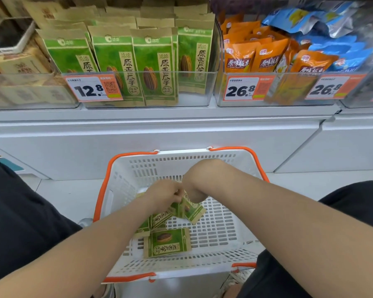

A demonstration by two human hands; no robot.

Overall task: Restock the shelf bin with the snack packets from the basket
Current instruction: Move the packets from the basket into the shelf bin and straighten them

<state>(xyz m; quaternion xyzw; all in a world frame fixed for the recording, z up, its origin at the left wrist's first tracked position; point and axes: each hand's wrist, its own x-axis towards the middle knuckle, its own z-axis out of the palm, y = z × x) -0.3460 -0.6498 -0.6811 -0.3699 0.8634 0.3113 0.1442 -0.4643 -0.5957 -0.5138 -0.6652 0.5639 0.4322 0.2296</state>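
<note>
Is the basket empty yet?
Not empty. One flat packet lies on the basket floor; the left hand grips more packets inside it.

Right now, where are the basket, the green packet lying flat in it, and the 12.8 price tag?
Basket (181,154): head view, on its white far wall.
Green packet (167,243): head view, middle of its printed face.
12.8 price tag (88,90): head view, on the black digits.
</note>
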